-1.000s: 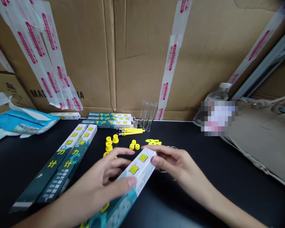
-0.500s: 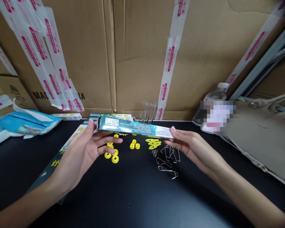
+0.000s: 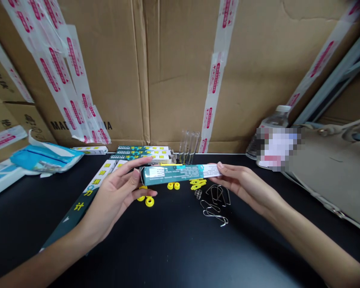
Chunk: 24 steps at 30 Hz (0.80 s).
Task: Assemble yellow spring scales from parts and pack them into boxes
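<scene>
A long thin teal and white box [image 3: 174, 174] is held level above the black table. My right hand [image 3: 243, 180] pinches its white right end between thumb and fingers. At the left end, my left hand [image 3: 117, 192] has its thumb against the box's open-looking end, with its fingers spread behind and below. Beneath and behind the box lie yellow rings [image 3: 149, 201], small yellow caps [image 3: 177, 186] and yellow clip-like parts [image 3: 198, 184], partly hidden by it. Bent metal wires [image 3: 217, 196] and a small spring [image 3: 198, 194] lie near my right hand.
Similar boxes [image 3: 141, 153] are stacked at the back, beside clear tubes [image 3: 189, 146]. A longer teal box [image 3: 84, 200] lies under my left forearm. A blue packet [image 3: 48, 157] is at left; a bottle [image 3: 277, 118] and beige bag [image 3: 330, 172] are at right.
The box's left end has come down and shifted right. My left hand has moved right with it, its fingers now spread around that end. The view has shifted slightly.
</scene>
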### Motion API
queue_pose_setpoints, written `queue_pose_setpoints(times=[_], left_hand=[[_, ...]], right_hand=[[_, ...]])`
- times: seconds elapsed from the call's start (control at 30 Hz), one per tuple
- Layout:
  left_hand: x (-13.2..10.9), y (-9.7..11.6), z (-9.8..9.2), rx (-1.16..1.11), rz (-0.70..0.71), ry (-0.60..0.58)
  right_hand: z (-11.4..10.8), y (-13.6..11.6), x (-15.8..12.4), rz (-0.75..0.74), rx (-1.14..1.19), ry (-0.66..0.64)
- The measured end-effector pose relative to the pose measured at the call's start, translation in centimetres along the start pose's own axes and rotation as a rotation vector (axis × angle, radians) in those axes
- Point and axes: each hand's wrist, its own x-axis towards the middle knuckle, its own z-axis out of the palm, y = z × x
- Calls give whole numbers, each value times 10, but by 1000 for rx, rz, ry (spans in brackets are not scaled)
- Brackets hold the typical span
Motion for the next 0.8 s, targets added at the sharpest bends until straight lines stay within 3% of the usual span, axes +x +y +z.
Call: queue_pose_setpoints(times=[0.3,0.5,0.67,0.8], left_hand=[[-3,1,1,158,-62,14],[-9,-6,5,116,-106,-7],[-21,-6,16,177,-167,-109],[-31,1,17,200,-167,-262]], right_hand=[[-5,0,1,-15,-7,31],[-7,-2,2,-27,-10,90],[-10,-4,3,-78,-14,149],[-9,-5,1,-122,4,168]])
